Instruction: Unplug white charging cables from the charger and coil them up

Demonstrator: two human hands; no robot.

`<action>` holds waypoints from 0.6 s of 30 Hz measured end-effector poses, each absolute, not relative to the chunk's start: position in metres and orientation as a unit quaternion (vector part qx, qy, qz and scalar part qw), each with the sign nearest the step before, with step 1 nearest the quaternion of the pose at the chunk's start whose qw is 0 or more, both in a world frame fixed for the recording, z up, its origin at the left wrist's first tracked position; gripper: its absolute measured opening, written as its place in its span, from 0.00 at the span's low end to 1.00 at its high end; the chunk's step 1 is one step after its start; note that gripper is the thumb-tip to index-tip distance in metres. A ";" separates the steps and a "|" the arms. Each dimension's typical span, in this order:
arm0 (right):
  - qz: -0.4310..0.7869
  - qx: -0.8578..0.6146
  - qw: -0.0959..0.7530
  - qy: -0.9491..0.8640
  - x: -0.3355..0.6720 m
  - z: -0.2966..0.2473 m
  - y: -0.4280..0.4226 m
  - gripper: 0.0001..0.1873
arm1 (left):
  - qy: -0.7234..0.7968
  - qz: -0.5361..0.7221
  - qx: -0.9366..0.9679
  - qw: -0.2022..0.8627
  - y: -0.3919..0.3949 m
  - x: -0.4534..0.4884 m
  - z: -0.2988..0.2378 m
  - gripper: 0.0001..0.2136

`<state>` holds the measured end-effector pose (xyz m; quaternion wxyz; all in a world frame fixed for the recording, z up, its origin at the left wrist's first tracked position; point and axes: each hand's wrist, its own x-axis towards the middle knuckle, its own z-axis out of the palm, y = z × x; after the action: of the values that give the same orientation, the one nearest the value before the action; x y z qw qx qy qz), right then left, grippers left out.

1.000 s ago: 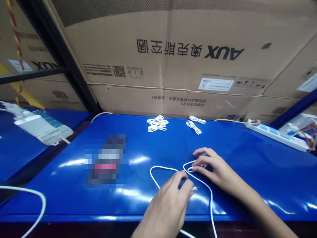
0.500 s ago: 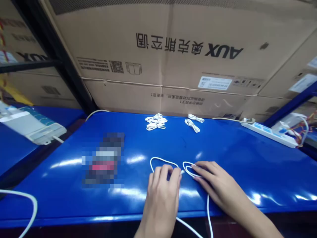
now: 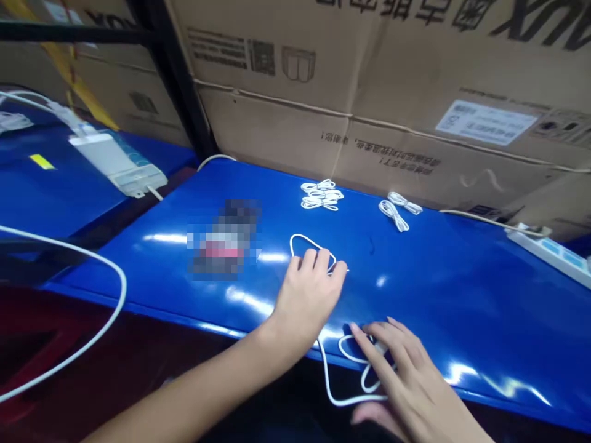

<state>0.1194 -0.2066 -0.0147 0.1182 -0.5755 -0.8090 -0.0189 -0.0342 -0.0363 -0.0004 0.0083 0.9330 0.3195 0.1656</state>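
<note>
A thin white cable (image 3: pixel 339 403) runs in slack loops between my hands on the blue tabletop (image 3: pixel 462 289). My left hand (image 3: pixel 307 295) is closed on one part of it, fingers curled, with a loop lying beyond the fingertips and a small end poking out at the right. At the table's front edge, my right hand (image 3: pixel 401 369) has its fingers over more loops of the cable. A whitish piece shows between those fingers; its kind I cannot make out. The right thumb hangs below the edge. Toward the back lie tied white cable bundles (image 3: pixel 322 197) in a pile.
Two more tied cable bundles (image 3: pixel 394 215) lie right of the pile. A blurred-out object (image 3: pixel 224 240) sits at left. Large cardboard boxes (image 3: pixel 286 123) stand behind the table. Power strips (image 3: pixel 549 249) are at both sides. A thick white cord (image 3: pixel 120 289) loops past the left front.
The view has turned left and tilted down. My right hand has drawn back to the table's front edge with its cable loops, away from my left hand, which stays on the cable.
</note>
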 end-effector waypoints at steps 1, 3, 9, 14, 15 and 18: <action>-0.033 -0.577 0.118 -0.808 0.117 -0.018 -0.204 0.36 | 0.315 0.184 0.931 0.023 -0.037 -0.036 0.001 0.08; -0.034 -0.566 0.128 -0.814 0.115 -0.019 -0.199 0.24 | 0.315 0.224 0.920 0.064 -0.037 -0.043 0.005 0.08; 0.116 -0.512 0.128 -0.841 0.130 0.008 -0.190 0.11 | 0.352 0.315 0.853 0.224 -0.033 -0.080 0.015 0.06; 0.073 -0.487 0.144 -0.858 0.122 0.017 -0.177 0.09 | 0.316 0.198 0.888 0.269 -0.034 -0.088 0.004 0.07; 0.058 -0.467 0.153 -0.869 0.116 0.018 -0.171 0.10 | 0.306 0.191 0.894 0.265 -0.034 -0.087 0.002 0.08; 0.126 -0.404 0.188 -0.887 0.094 0.020 -0.151 0.12 | 0.297 0.205 0.893 0.271 -0.034 -0.086 -0.002 0.07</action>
<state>0.0936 -0.1514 0.0197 0.1878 -0.4035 -0.8866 0.1262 -0.0862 -0.0341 -0.0019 0.2706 0.8926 0.2969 0.2047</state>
